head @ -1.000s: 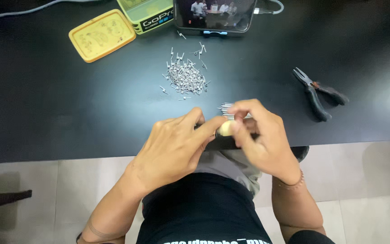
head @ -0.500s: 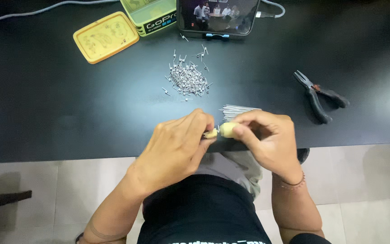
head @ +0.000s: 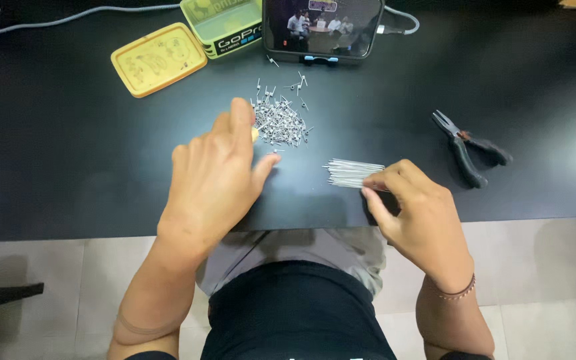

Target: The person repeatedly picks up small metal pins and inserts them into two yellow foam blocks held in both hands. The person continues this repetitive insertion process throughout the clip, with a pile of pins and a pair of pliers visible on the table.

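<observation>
Head view, looking down: a pile of small bent metal wire pieces (head: 280, 123) lies on the black table (head: 68, 167), and the left hand (head: 218, 177) reaches over its near left edge, fingers bunched and pointing at the pile, thumb spread to the right. A small pale yellowish bit shows at the fingertips beside the pile; whether the fingers pinch it or merely cover it cannot be told. To the right, apart from the pile, a bundle of straight thin metal wires (head: 353, 173) lies flat on the table, and the right hand (head: 418, 213) grips its right end between thumb and curled fingers. A thin bracelet (head: 458, 291) circles the right wrist. Further right rest pliers with dark handles (head: 468, 148), well clear of both hands. Beyond the pile, at the far edge, stand a phone with a lit screen (head: 321, 27) and an open green tin (head: 225, 27), its yellow lid (head: 159, 59) lying flat beside it.
</observation>
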